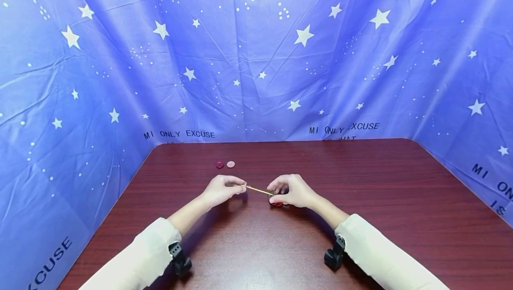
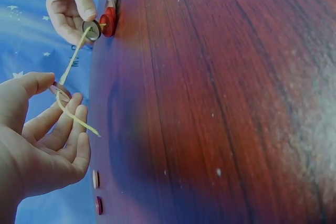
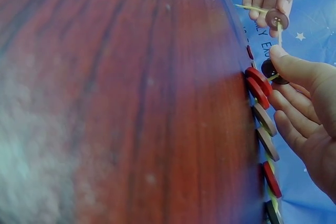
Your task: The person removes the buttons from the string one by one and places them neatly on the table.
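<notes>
A yellow cord is running straight between the left hand and right hand, a red button showing beneath the latter. Beyond, a maroon button and pink button are lying on the table.

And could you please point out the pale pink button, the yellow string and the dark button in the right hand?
Pale pink button [image 1: 230, 164]: head view, middle of its upper face.
Yellow string [image 1: 259, 190]: head view, middle of its taut stretch.
Dark button [image 3: 267, 70]: right wrist view, left part of its face.
</notes>
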Demonstrator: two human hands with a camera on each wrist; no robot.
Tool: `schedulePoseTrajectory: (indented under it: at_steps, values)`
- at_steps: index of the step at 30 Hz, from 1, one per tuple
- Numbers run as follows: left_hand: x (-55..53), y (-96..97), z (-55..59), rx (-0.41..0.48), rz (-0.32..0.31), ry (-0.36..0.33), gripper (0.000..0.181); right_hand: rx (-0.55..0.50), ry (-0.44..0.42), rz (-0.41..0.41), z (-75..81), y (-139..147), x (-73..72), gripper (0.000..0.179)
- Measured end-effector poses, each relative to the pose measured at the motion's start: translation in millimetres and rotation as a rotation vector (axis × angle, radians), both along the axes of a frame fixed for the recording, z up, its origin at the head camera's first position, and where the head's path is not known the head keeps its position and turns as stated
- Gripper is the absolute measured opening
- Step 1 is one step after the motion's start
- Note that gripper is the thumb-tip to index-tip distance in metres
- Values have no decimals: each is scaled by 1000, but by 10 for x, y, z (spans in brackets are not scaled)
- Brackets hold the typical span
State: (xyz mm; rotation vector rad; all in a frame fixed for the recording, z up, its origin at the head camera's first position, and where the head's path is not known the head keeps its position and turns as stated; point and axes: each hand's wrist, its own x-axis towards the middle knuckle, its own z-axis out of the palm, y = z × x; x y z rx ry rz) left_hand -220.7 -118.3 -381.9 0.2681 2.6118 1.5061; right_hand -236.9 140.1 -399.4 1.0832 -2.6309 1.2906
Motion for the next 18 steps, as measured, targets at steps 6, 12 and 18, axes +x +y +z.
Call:
schedulePoseTrajectory:
  at_steps: [6,12,18]
  values:
    - [4,-53,-2,-11,11,9,27,-5,-8,-5,1,9,13,27]
    - [6,-109,-28,-3,14,3,29,4,14,7,-6,1,12,28]
    - [3,-151,-27,10,29,0,28,2,10,13,7,-1,4,27]
